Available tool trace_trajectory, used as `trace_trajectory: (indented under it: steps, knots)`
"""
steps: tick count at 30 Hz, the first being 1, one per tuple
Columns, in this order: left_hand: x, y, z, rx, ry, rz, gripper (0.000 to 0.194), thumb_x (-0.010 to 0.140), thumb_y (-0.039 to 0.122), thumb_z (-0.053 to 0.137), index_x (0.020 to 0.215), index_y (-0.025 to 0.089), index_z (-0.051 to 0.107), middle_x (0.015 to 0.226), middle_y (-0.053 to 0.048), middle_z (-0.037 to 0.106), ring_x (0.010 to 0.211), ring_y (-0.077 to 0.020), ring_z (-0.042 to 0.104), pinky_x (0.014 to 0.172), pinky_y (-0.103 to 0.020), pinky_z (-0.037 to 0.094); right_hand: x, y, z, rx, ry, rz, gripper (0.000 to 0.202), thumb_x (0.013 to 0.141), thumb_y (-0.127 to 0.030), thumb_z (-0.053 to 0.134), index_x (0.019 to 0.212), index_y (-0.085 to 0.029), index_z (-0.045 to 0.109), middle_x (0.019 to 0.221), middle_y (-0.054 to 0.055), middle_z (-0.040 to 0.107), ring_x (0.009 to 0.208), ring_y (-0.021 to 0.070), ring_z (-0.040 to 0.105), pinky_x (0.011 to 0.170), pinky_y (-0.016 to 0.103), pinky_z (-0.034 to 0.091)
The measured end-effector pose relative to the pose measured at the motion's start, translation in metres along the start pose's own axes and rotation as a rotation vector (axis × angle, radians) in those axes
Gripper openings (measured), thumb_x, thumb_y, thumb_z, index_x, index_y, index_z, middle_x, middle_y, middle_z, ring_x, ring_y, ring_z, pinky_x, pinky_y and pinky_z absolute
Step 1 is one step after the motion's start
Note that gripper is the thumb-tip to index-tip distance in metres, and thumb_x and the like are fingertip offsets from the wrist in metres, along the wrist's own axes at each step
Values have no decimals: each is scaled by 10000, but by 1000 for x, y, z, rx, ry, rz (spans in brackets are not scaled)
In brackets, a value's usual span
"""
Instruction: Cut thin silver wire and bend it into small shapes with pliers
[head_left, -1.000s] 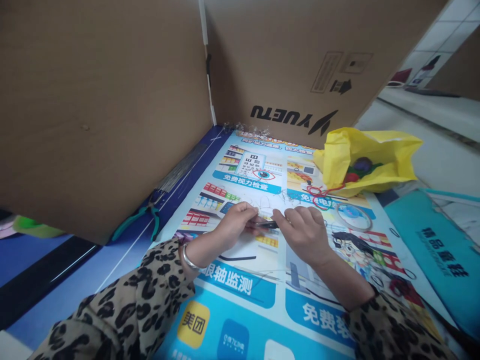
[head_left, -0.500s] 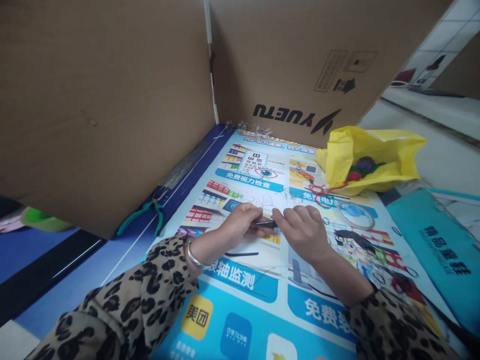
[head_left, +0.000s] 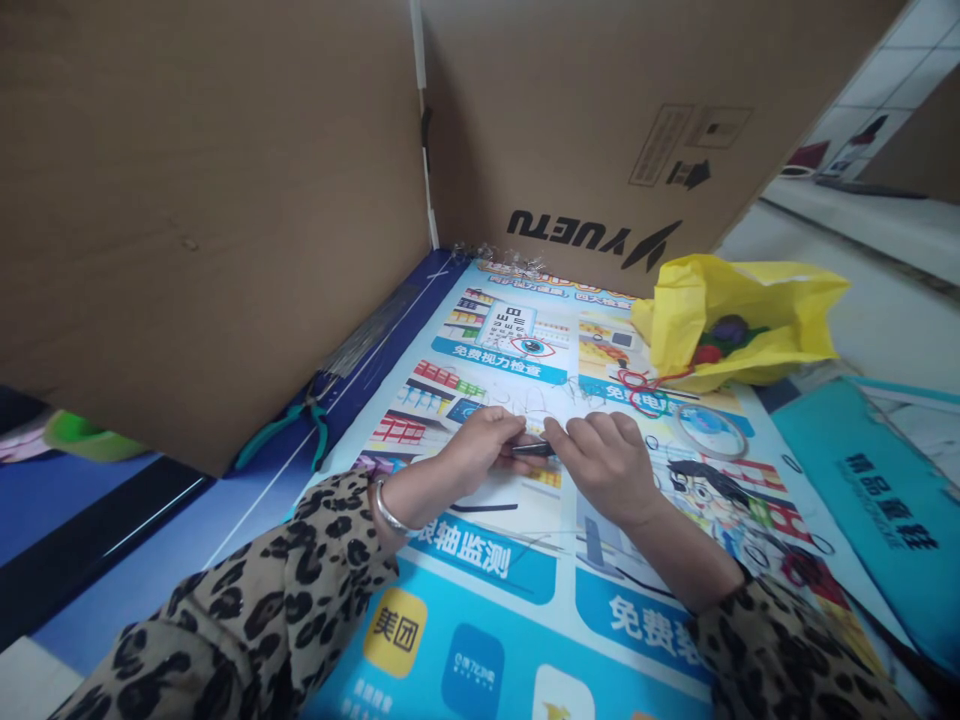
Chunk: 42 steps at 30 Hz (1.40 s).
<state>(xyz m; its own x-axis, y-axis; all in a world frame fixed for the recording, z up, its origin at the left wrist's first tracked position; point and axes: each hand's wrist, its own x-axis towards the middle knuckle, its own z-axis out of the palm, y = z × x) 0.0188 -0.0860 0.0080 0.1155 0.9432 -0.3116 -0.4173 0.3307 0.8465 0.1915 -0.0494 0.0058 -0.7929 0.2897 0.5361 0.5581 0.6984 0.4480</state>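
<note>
Over the middle of the poster, both hands meet at a small, dark, narrow object (head_left: pixel 532 449) with a pointed look; its exact kind cannot be made out. My left hand (head_left: pixel 480 450), with a silver bangle at the wrist, is closed on its left end. The bent fingers of my right hand (head_left: pixel 604 460) pinch its right end between thumb and forefinger. Just beyond the fingers lie thin bent wires (head_left: pixel 536 400), partly hidden by the hands. The printed poster (head_left: pixel 495 365) spreads under everything.
Cardboard walls (head_left: pixel 225 200) stand at the left and back. Teal-handled pliers (head_left: pixel 319 430) lie beside straight wires (head_left: pixel 364 340) at the left. To the right are a yellow bag (head_left: pixel 675 310) with coloured yarn balls, red cord (head_left: pixel 637 380), a clear ring (head_left: pixel 709 430) and a teal box (head_left: pixel 862 490).
Almost nothing differs. Both hands keep their grip on the dark object in nearly the same place, and the view has shifted very slightly.
</note>
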Motion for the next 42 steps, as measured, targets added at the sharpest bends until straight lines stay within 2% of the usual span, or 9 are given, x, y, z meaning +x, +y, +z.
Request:
trace_trajectory:
  steps: [5, 11, 16, 25, 31, 34, 38, 40, 42]
  knots:
    - [2, -3, -1, 18, 9, 34, 202, 726, 264, 588, 649, 149, 441, 611, -6, 550, 576, -164, 630, 494, -254, 493, -1, 0, 2, 36, -8, 12, 235, 849, -165, 448, 1018, -217, 602, 683, 22, 533, 750, 170, 405, 732, 355, 245]
    - [2, -8, -1, 97, 64, 211, 221, 748, 334, 569, 693, 168, 435, 633, 10, 583, 553, -120, 582, 512, -246, 474, 0, 0, 2, -11, -46, 21, 204, 845, -177, 458, 977, -186, 612, 662, 29, 517, 718, 176, 382, 711, 359, 242]
    - [4, -11, -3, 304, 131, 353, 182, 779, 342, 521, 726, 185, 446, 687, -4, 632, 659, -141, 608, 539, -234, 469, 2, -2, 0, 29, -98, 62, 204, 844, -154, 443, 946, -175, 618, 658, 38, 512, 704, 174, 384, 687, 343, 235]
    - [-4, -10, -6, 732, 119, 572, 123, 833, 291, 448, 767, 216, 520, 748, -3, 641, 725, -143, 591, 679, -244, 435, 4, -6, -1, 118, -275, 142, 137, 769, -116, 503, 789, -170, 627, 632, 38, 561, 660, 174, 444, 649, 318, 234]
    - [-7, -10, -9, 949, 78, 653, 114, 834, 254, 448, 830, 230, 560, 784, -9, 637, 742, -149, 583, 692, -245, 399, 6, -6, -6, 198, -424, 192, 132, 746, -130, 534, 792, -189, 642, 679, 27, 622, 649, 160, 505, 646, 299, 252]
    - [-6, -9, -8, 917, 78, 639, 109, 823, 259, 469, 825, 232, 574, 785, -6, 642, 748, -145, 583, 698, -237, 394, 7, -3, -8, 220, -455, 188, 146, 753, -141, 535, 833, -193, 645, 708, 29, 633, 664, 161, 520, 651, 299, 261]
    - [0, -6, -9, 719, 141, 589, 127, 816, 271, 468, 752, 209, 559, 735, 2, 639, 723, -128, 581, 698, -226, 412, 6, 6, -5, 269, -462, 213, 160, 743, -128, 527, 822, -198, 647, 742, 33, 636, 747, 177, 535, 698, 300, 288]
    - [6, -4, -12, 614, 177, 543, 146, 815, 296, 463, 746, 197, 544, 701, 6, 628, 689, -122, 579, 649, -219, 423, 5, 11, -1, 353, -463, 301, 167, 749, -138, 513, 808, -205, 654, 751, 31, 641, 770, 180, 543, 709, 296, 311]
    - [11, -4, -15, 577, 200, 509, 168, 806, 325, 477, 743, 186, 546, 677, 7, 611, 660, -118, 567, 598, -208, 418, 6, 14, 2, 519, -430, 462, 177, 780, -186, 489, 822, -209, 659, 760, 26, 648, 758, 171, 556, 686, 276, 344]
